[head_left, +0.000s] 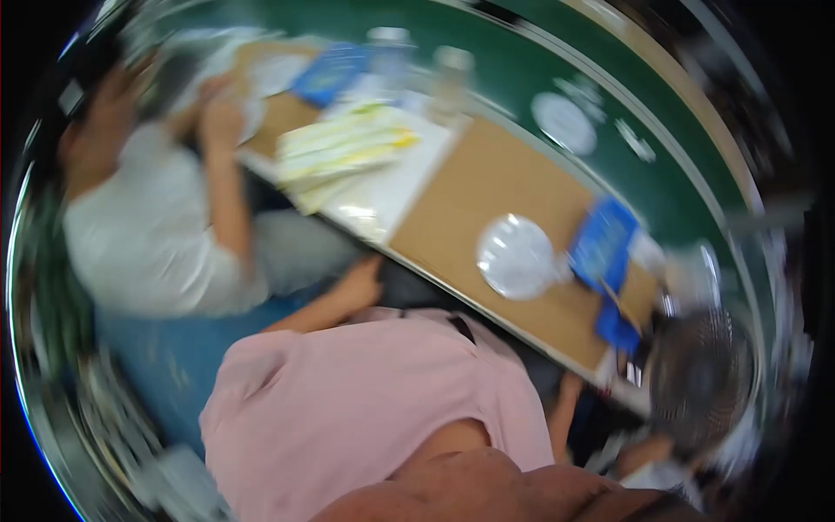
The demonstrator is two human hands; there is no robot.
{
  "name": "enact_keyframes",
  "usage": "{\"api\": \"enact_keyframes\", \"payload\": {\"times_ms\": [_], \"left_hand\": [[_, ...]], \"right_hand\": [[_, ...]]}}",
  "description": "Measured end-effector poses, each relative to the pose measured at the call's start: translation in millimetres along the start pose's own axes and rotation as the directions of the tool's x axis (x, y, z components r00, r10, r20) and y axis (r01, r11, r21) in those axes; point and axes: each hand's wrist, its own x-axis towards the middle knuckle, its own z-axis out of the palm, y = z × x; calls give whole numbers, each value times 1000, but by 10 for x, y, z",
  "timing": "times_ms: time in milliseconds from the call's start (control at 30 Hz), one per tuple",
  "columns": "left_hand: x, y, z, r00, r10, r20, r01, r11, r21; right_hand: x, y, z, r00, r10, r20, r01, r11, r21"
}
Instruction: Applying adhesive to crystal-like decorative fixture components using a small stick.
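The picture is smeared by motion. My left hand (364, 280) is low beside my lap, just off the near edge of the workbench. Its fingers are too blurred to read. On the other side, my right hand (570, 389) is at the bench edge near the right corner, its fingers mostly hidden. On the brown cardboard sheet (474, 187) before me rests a round clear or white plastic piece (515, 257). A blue packet (604, 239) lies to the right of it, with a blue cloth-like piece (617, 326) below.
At left a co-worker (165, 226) in a light shirt sits with hands over the bench. A yellow-and-white striped cloth (344, 148), another blue packet (330, 74) and a clear bottle (390, 61) are there. A round fan (703, 374) stands at right; a white disc (564, 123) lies on the green surface (500, 74).
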Motion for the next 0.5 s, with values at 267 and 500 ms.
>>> {"api": "enact_keyframes", "payload": {"times_ms": [267,500], "left_hand": [[-46,1624,-666,646,554,525,-506,826,-249],[332,2179,-402,501,865,-42,-865,498,-63]], "right_hand": [[-1150,-1550,-1923,936,320,147,-301,944,-137],[-707,-1920,-2687,945,316,-88,-136,622,771]]}}
